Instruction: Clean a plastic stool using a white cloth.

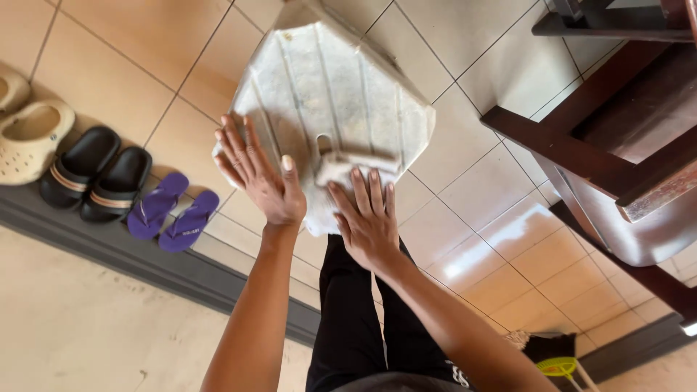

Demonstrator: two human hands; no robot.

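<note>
A pale grey-white fabric bag [341,94] with faint stripes and a cut-out handle slot lies flat over my lap, above the tiled floor. My left hand [258,174] presses flat on its lower left edge with fingers spread. Beside it, my right hand [367,218] rests palm down on the bag's lower edge, just below the handle slot, fingers apart. Neither hand closes around anything. My black trousers [356,312] show under the bag.
Along a dark grey skirting [145,261] at the left stand beige clogs [29,138], black slides [94,174] and purple flip-flops [170,210]. Dark wooden furniture [617,131] fills the right side. A small yellow-green item [559,366] lies at bottom right.
</note>
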